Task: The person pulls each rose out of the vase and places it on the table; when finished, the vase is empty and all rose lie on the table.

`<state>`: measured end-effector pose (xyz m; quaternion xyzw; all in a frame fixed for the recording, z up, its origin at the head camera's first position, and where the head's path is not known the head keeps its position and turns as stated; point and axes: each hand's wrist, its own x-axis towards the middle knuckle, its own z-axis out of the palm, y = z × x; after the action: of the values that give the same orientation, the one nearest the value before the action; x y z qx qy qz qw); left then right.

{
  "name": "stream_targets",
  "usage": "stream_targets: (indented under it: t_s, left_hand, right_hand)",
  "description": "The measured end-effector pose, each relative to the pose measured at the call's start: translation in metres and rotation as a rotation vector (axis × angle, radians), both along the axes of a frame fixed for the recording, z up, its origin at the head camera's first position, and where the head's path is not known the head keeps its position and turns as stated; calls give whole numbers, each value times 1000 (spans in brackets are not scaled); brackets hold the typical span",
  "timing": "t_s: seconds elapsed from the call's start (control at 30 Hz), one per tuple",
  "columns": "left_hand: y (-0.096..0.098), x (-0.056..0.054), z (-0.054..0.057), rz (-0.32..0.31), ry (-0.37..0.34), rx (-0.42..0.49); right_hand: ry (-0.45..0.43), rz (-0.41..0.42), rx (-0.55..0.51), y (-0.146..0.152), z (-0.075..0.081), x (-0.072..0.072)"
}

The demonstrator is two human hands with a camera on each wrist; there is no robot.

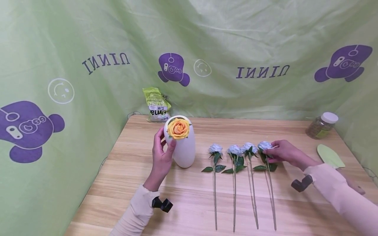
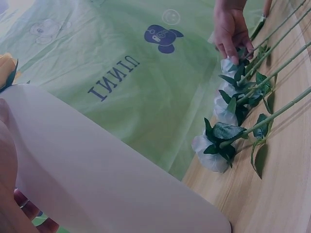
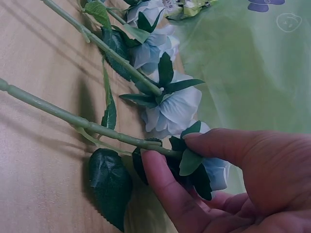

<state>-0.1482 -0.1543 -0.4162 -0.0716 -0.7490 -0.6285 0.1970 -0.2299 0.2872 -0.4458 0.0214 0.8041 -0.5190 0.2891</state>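
My left hand [image 1: 162, 154] grips a tall white vase [image 1: 185, 152] around its side, thumb toward the front. A yellow-orange rose [image 1: 178, 128] sits in the vase's mouth, its stem hidden inside. Several pale blue long-stemmed roses lie in a row to the right of the vase, stems toward the front. At the rightmost blue rose [image 1: 264, 146], my right hand [image 1: 284, 153] pinches just under the bloom. In the right wrist view, the thumb touches the green sepals [image 3: 190, 162] and a finger lies under the stem [image 3: 104, 130].
A green and white packet [image 1: 156, 106] stands behind the vase by the green curtain [image 1: 224, 95]. On the right of the wooden table [image 1: 124, 196] are a white-lidded jar [image 1: 321, 126] and a light green flat oval thing [image 1: 330, 156], partly behind my right sleeve.
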Motion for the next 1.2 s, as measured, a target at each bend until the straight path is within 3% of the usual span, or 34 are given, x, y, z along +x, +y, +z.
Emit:
stream_targets:
  t_s: [0.4, 0.7, 0.9, 1.0, 1.2]
  left_hand:
    - [-3, 1, 1, -2, 7, 1]
    - [-5, 2, 1, 9, -4, 3]
    - [-6, 2, 1, 9, 10, 2]
    - [-5, 0, 1, 6, 12, 8]
    - [-2, 0, 0, 7, 0, 1]
  right_hand:
    - [16, -7, 9, -2, 0, -1]
    - [99, 124, 149, 10, 9, 0]
    - [223, 228, 319, 18, 26, 3]
    - [307, 213, 311, 20, 37, 7]
    - [435, 104, 232, 16, 56, 16]
